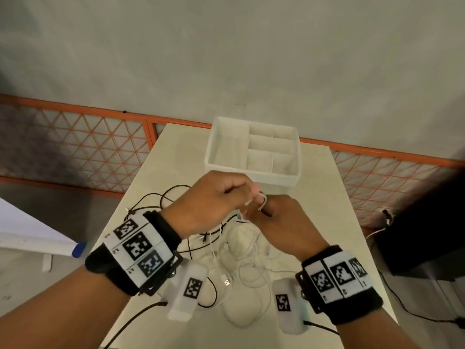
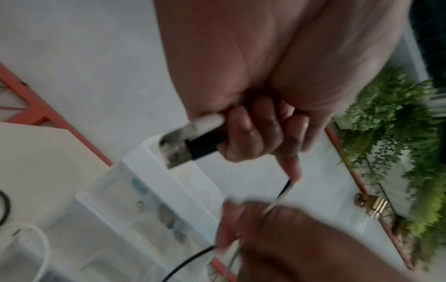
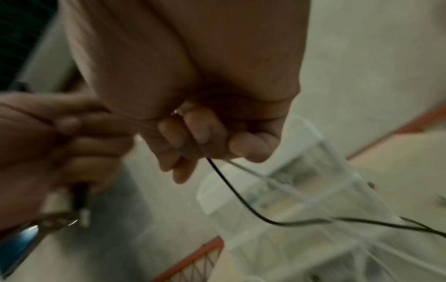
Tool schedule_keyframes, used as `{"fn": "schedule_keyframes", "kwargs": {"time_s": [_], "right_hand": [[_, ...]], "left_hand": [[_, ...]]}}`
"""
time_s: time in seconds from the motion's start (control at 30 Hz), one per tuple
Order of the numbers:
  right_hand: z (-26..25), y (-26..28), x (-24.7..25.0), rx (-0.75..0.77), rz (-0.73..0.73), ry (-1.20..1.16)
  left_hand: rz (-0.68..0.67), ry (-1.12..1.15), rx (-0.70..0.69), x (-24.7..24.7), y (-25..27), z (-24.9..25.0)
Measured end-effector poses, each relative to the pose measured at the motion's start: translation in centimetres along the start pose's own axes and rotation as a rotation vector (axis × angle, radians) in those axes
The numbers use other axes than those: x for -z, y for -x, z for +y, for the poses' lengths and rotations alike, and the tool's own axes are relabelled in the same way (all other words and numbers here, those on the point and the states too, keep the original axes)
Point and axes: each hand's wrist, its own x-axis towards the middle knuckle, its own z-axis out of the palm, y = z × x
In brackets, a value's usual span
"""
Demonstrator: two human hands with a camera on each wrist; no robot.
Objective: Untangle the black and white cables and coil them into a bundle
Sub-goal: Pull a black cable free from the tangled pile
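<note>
Both hands meet above the middle of the table. My left hand (image 1: 224,195) is curled round the plug ends of both cables: in the left wrist view a black USB plug (image 2: 193,147) and a white plug (image 2: 207,122) stick out of its fist (image 2: 253,137). My right hand (image 1: 279,217) pinches both cables a short way along, and a small white loop (image 1: 261,201) shows between the hands. From the right hand (image 3: 205,141) the black cable (image 3: 241,196) hangs down beside a thin white cable (image 3: 243,168). Loose black cable (image 1: 151,200) and white cable (image 1: 241,263) lie tangled on the table.
A white divided organiser box (image 1: 254,172) stands at the far end of the white table (image 1: 176,152), just beyond the hands. A free white USB plug (image 1: 227,282) lies near the front. An orange lattice railing (image 1: 75,142) runs behind the table; dark furniture (image 1: 422,235) stands at right.
</note>
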Motion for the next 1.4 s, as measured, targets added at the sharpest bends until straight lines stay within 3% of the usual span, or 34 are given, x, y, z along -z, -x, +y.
{"fn": "schedule_keyframes", "kwargs": {"time_s": [0.1,0.17,0.23,0.3,0.37,0.43,0.57,0.7,0.8,0.9,0.97,1.13,1.2,1.3,1.4], "right_hand": [[4.6,-0.8,0.1,-0.346,0.007,-0.001],[7.7,-0.9,1.6,-0.450,0.159,0.003],[9.0,-1.1,3.6,-0.416,0.403,-0.039],[8.4,-1.3,5.4,-0.289,0.584,-0.086],[7.2,-1.7,6.2,-0.179,0.665,-0.125],[6.8,-1.8,5.7,-0.134,0.647,-0.147],[7.0,-1.4,4.0,-0.139,0.593,-0.150],[7.8,-2.0,4.2,-0.149,0.641,-0.166],[9.8,-2.8,4.6,-0.364,0.706,-0.151],[10.8,-2.8,4.4,-0.557,0.590,-0.171],[9.0,-2.5,4.9,-0.484,0.597,-0.174],[3.3,-2.4,8.5,-0.051,0.817,-0.240],[3.4,-2.9,8.7,-0.032,0.831,-0.249],[4.5,-3.2,7.7,-0.121,0.748,-0.224],[4.7,-3.0,7.1,-0.051,0.714,-0.226]], "left_hand": [[0.104,0.174,-0.032,2.3,0.6,0.4],[0.092,0.198,0.015,4.6,1.1,-0.3],[0.018,-0.036,0.114,5.8,1.7,-1.7],[-0.107,-0.304,0.244,5.9,1.8,-3.9],[-0.176,-0.396,0.377,5.1,1.9,-6.4],[-0.154,-0.382,0.480,4.0,1.9,-8.6],[0.001,-0.285,0.546,2.4,1.9,-11.2],[0.178,-0.351,0.488,2.2,1.0,-11.1],[0.461,-0.315,0.426,2.7,0.0,-10.2],[0.665,-0.225,0.392,3.6,-0.6,-10.0],[0.680,-0.213,0.415,4.1,-0.6,-10.4],[0.626,-0.185,0.479,4.1,-0.5,-11.8],[0.571,-0.181,0.509,3.7,-0.4,-12.4],[0.529,-0.158,0.530,3.2,-0.2,-13.1],[0.525,-0.147,0.544,3.3,-0.1,-13.7]]}}
